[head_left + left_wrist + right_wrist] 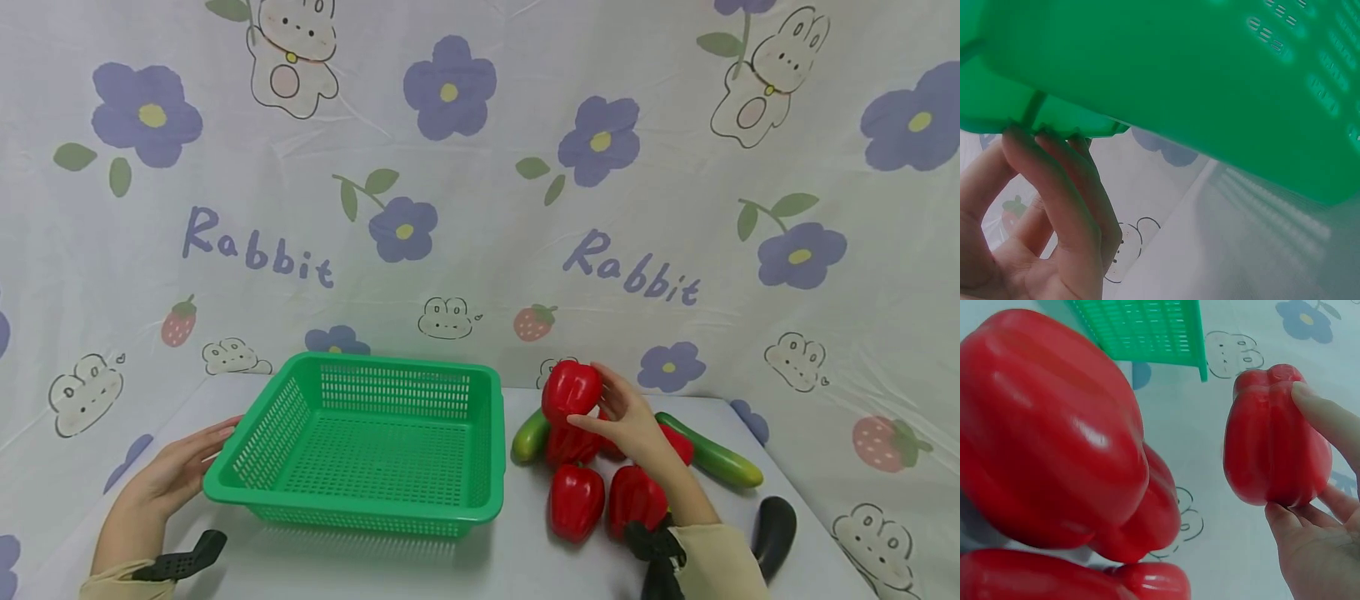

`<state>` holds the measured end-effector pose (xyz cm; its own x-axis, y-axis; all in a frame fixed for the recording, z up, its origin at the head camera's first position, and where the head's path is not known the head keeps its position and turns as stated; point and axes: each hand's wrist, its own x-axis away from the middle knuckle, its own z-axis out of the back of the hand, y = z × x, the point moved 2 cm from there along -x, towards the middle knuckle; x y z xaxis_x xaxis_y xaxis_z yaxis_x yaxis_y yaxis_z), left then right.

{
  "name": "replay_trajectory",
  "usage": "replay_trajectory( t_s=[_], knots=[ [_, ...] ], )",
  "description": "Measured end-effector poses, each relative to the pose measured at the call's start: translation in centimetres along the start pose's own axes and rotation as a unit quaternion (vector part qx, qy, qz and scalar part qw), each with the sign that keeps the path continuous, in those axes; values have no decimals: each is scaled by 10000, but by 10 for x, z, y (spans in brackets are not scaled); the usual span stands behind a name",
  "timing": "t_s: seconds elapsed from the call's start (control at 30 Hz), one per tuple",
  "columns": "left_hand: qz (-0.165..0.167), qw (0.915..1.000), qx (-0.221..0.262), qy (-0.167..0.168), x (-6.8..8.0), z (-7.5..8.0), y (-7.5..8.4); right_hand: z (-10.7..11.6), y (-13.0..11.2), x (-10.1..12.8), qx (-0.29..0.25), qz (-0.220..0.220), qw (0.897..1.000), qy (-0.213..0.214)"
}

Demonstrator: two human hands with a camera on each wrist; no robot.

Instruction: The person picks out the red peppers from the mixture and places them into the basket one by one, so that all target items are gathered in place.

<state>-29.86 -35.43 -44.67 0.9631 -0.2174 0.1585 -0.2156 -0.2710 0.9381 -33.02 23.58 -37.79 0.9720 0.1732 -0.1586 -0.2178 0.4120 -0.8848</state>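
Observation:
In the head view my right hand holds a glossy red bell pepper above other red peppers. The right wrist view shows the thumb on one side of that pepper and fingertips at its lower end. At the left, my left hand is beside a green plastic basket with slotted walls. Seen from the left wrist, its bent fingers have their tips against the basket's rim. Nothing lies inside the basket.
Below the right hand lie several red peppers, including one in front and another beside the wrist. A short green cucumber is left of them. A longer cucumber and a dark eggplant lie at the right. A rabbit-print cloth hangs behind.

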Motion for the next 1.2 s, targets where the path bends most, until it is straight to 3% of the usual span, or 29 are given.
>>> replay_trajectory(
  t_s=[0.2,0.9,1.2],
  knots=[
    [54,9999,-25,106,0,0,-1,-8,-6,-3,-89,86,9999,-35],
    [8,9999,90,-43,2,-3,1,-36,-20,-14,-176,308,9992,-209],
    [21,9998,-37,171,1,-3,0,-50,-33,-21,-174,390,9989,-192]
  ],
)
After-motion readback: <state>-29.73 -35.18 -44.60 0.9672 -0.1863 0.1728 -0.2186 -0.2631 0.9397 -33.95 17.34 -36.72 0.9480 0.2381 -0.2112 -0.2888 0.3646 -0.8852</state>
